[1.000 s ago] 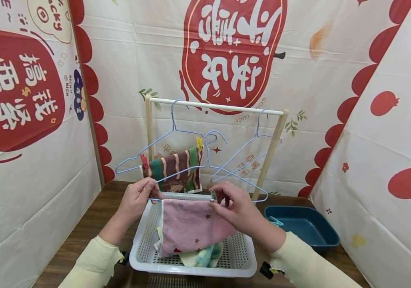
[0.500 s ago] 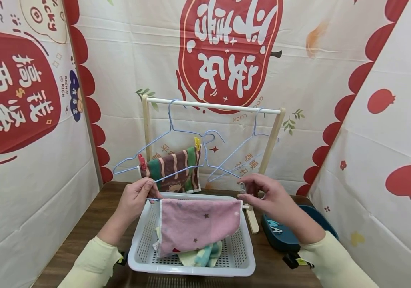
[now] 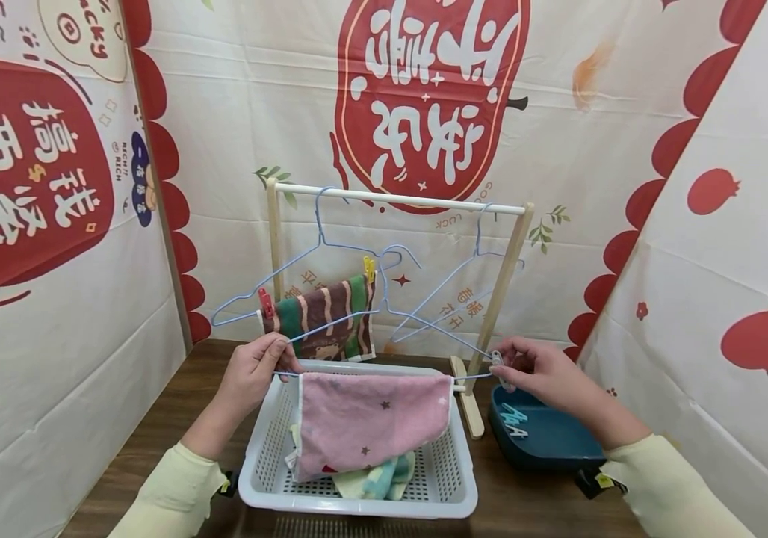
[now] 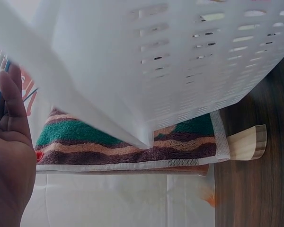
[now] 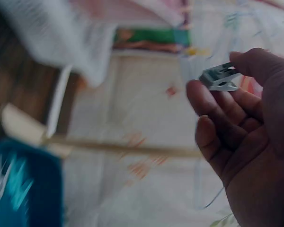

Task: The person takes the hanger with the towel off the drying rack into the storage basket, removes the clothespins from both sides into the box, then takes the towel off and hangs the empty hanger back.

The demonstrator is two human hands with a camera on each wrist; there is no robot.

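My left hand (image 3: 252, 373) grips the left end of a blue wire hanger (image 3: 337, 323) over the basket. A pink star-patterned towel (image 3: 377, 422) is draped over the hanger's bottom bar. At the hanger's right end, my right hand (image 3: 542, 370) pinches a grey-white clothespin (image 3: 500, 368) between thumb and fingers; the clothespin (image 5: 221, 77) shows plainly in the right wrist view. Whether that hand also touches the wire is hard to tell. In the left wrist view, the left hand (image 4: 9, 142) shows at the left edge, fingers curled by the blue wire.
A white perforated basket (image 3: 256, 478) holding more cloth stands below. Behind it, a rack (image 3: 397, 198) carries hangers and a striped towel (image 3: 326, 317) with red (image 3: 266, 302) and yellow (image 3: 369, 269) clothespins. A blue tub (image 3: 559, 441) with clothespins sits right.
My right hand has moved right with the clothespin, from the towel's top edge to the hanger's right end. The left hand stays on the hanger's left end.
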